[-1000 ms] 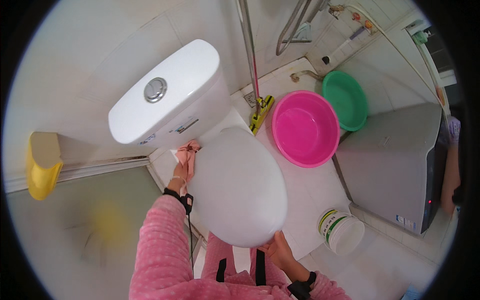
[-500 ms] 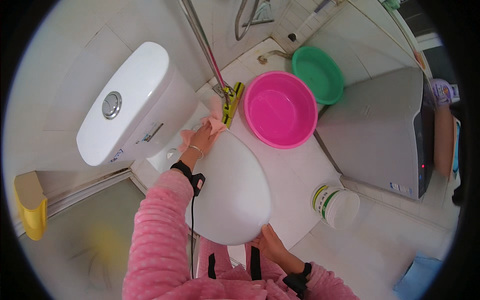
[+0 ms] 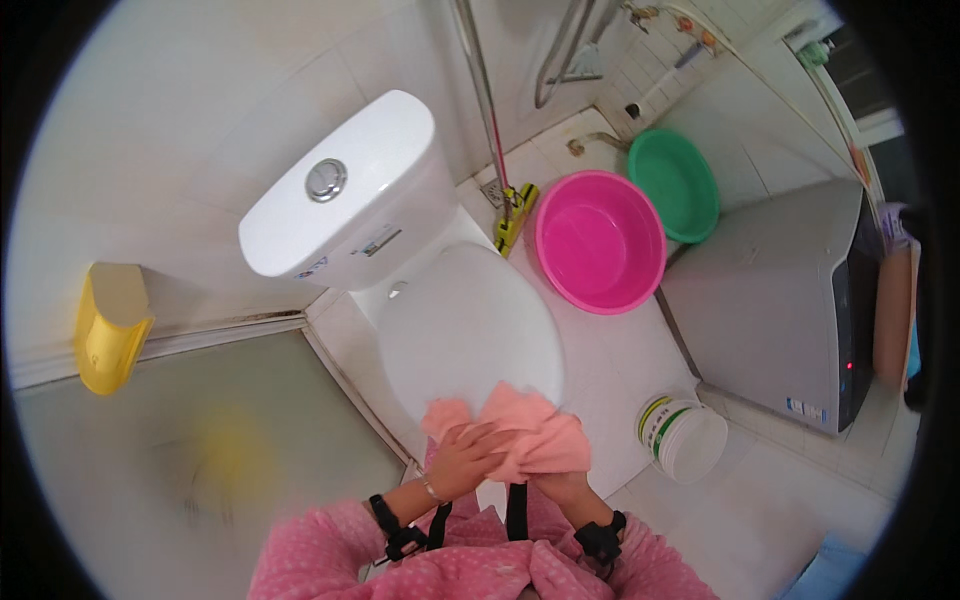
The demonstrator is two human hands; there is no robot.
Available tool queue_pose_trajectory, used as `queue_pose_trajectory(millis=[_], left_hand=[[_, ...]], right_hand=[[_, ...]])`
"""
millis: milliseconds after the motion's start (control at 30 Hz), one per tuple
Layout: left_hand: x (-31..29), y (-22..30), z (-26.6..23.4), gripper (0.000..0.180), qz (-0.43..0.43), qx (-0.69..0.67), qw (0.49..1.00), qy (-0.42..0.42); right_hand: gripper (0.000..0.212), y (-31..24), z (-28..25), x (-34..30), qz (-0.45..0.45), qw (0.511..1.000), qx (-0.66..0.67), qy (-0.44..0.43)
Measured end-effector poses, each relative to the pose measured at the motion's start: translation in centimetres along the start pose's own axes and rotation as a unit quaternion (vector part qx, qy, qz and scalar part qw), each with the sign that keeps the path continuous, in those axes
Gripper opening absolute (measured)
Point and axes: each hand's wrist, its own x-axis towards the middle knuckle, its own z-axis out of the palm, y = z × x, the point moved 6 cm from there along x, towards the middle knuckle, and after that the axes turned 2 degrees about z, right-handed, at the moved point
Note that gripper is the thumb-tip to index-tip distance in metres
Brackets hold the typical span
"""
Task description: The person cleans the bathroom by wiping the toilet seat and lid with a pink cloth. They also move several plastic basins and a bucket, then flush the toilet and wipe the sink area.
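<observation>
A pink cloth is bunched at the front edge of the closed white toilet lid, near my body. My left hand has its fingers closed on the cloth's left part. At the cloth's right end is my right hand; the cloth drapes over it and hides its fingers. Behind the lid rises the white tank with a round silver flush button on top.
A pink basin, a green basin and a yellow-headed mop stand beyond the toilet. To the right are a grey appliance and a white bucket. A yellow holder is on the left wall.
My left hand has brought the cloth from the back of the lid to its front edge. The right hand, earlier touching the lid's front rim, is now at the cloth. The view has shifted left.
</observation>
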Motion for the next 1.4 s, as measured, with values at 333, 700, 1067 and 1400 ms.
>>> queue_pose_trajectory(millis=[333,700,1067,1400], left_hand=[[-7.7,-23.1,0.7,0.047,-0.361,0.043,0.929,-0.061],[18.5,-32.9,1.3,0.041,-0.028,0.209,0.974,0.084],[13.2,-42.5,7.1,0.049,-0.271,0.139,0.937,-0.17],[-22.4,-42.6,3.9,0.043,-0.465,0.252,0.805,-0.268]], right_hand=[[0.043,5.5,0.1,0.3,0.272,0.888,0.36,0.092],[0.047,10.3,-2.3,0.6,0.301,0.894,0.309,0.124],[0.053,9.9,-2.2,0.4,0.321,0.873,0.32,0.177],[0.053,10.0,-1.8,0.8,0.317,0.885,0.315,0.127]])
